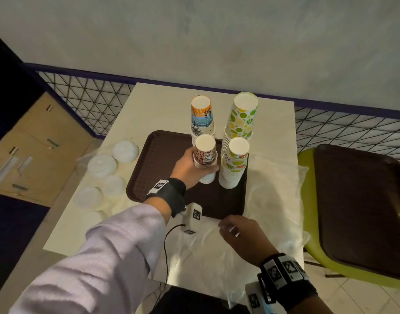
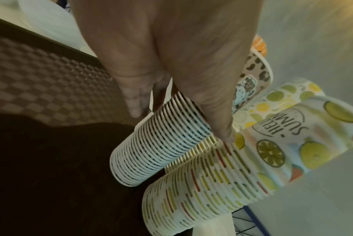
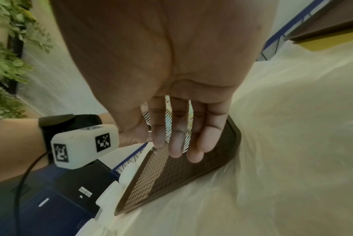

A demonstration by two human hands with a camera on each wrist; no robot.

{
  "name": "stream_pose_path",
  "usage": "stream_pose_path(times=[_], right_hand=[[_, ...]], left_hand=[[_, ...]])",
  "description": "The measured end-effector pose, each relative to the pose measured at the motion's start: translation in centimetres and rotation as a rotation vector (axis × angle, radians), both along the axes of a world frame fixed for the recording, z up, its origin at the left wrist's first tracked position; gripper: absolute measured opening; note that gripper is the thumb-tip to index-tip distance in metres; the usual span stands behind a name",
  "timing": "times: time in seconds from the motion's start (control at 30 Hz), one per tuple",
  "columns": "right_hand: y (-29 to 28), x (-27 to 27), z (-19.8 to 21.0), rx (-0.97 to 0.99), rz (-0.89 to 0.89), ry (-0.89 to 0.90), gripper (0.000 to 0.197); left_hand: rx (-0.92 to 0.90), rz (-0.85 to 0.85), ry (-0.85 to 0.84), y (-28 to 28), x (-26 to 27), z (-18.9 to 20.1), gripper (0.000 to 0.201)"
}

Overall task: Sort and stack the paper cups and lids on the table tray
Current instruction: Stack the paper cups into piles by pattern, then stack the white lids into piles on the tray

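Brown tray [image 1: 162, 155], lime-print cups [image 1: 242, 118], leopard-spotted cups [image 1: 205, 155], white lids [image 1: 125, 150].

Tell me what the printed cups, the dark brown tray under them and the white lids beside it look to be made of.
Printed cups: paper, matte, judging by thin rolled white rims nested tightly in the left wrist view.
Dark brown tray: probably moulded plastic; its floor has a fine raised grid and a smooth rounded rim.
White lids: likely thin plastic, translucent and slightly glossy, though too blurred to be sure.
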State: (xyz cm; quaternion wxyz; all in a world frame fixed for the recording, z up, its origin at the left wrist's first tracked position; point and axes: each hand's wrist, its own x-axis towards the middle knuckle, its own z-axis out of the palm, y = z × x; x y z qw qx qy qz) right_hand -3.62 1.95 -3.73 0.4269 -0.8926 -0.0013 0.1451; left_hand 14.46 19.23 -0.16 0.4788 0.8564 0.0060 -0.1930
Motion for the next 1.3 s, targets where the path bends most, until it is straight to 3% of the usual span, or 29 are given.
stream_pose_path(times=[0.1,0.17,0.43,0.6,0.7,0.9,1.1,1.2,1.3], right_hand=[[0.2,0.7,0.1,-0.005,0.025,-0.002,0.008],[0.7,1.1,0.2,0.015,0.024,-0.011,0.006],[5.6,3.4,0.7,0.039,0.110,0.043,0.006],[10.7,5.4,2.0,0.057,0.175,0.041,0.014],[14.1,6.8,2.0,0.009,0.179,0.035,0.027],[21.5,8.8,1.4,-0.045,0.198,0.127,0.057],[27.7,9.5,0.1,-0.234,0.296,0.148,0.076],[29.9,9.3,-0.9,-0.331,0.355,0.160,0.080],[31.3,9.3,-2.1,-0.379,0.354,0.176,0.079]], left_hand=[[0.049,0.019,-0.005,1.8,-1.0,0.3,0.110],[0.071,0.057,-0.025,3.7,-2.3,0.8,0.110],[0.190,0.241,-0.187,14.8,-9.9,1.0,0.042],[0.264,0.461,-0.259,23.1,-12.6,-0.7,0.022],[0.333,0.518,-0.221,27.5,-13.7,-2.4,0.026],[0.357,0.507,-0.019,33.2,-14.3,-5.3,0.056],[0.419,0.377,-0.063,34.6,-14.0,-7.6,0.075],[0.427,0.311,-0.018,34.4,-14.0,-8.4,0.076],[0.353,0.354,0.025,33.9,-13.6,-8.7,0.064]])
